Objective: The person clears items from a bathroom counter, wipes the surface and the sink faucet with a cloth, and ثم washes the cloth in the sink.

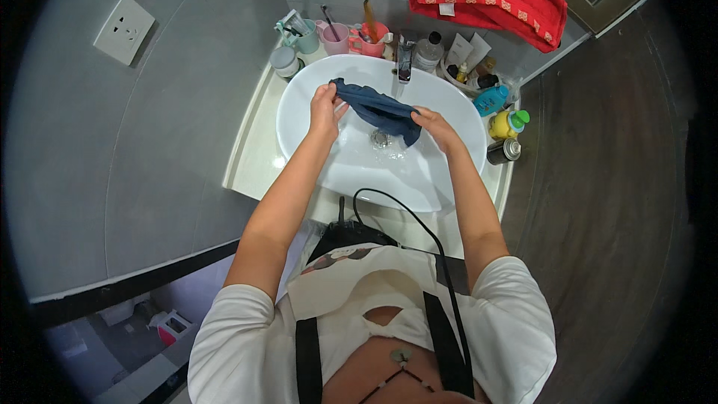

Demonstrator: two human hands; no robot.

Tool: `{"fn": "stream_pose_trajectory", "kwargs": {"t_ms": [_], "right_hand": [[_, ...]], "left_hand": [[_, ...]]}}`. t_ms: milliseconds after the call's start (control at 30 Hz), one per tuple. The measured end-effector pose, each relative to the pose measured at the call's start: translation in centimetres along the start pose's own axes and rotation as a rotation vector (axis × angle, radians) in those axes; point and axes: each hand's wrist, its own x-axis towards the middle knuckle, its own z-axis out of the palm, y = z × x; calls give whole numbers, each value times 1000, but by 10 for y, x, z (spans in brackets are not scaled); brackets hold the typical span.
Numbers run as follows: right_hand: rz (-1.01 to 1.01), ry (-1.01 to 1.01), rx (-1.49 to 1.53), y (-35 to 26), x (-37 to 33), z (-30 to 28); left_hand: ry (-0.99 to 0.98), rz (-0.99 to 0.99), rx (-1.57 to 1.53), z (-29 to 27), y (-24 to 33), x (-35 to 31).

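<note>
A dark blue cloth [379,111] is stretched between my two hands over the white oval washbasin [299,116]. My left hand [325,110] pinches its upper left end near the basin's far left side. At its other end, the fingers of my right hand [434,127] are closed on the edge. The faucet [404,60] stands just beyond the cloth, with water showing below its spout. Behind the cloth's lower edge, the metal drain [380,138] shows, with splashes of water around it.
Cups with toothbrushes [334,36], a lidded jar [285,62] and a clear bottle [428,52] line the counter's back. Along the right are a blue bottle [490,101], a yellow bottle [508,125] and a black can [504,152]. Red towels [486,0] hang above. A black cable [437,247] crosses my front.
</note>
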Motion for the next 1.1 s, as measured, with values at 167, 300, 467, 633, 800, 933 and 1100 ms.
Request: {"fn": "stream_pose_trajectory", "kwargs": {"t_ms": [167, 300, 467, 633, 800, 933, 1100], "right_hand": [[-72, -44, 188, -34, 10, -7], [-97, 57, -177, -13, 37, -23], [-177, 63, -619, 7, 54, -39], [-248, 153, -707, 0, 69, -50], [-449, 370, -868, 33, 75, -45], [-395, 500, -856, 97, 44, -1], [-423, 64, -1158, 111, 53, 26]], "left_hand": [[87, 213, 193, -10, -1, 11], [193, 192, 313, 4, -2, 13], [211, 117, 346, -1, -37, 41], [181, 42, 166, -11, -52, 75], [280, -216, 309, -25, -79, 94], [229, -289, 336, -33, -112, 86], [230, -378, 324, -29, -116, 67]]}}
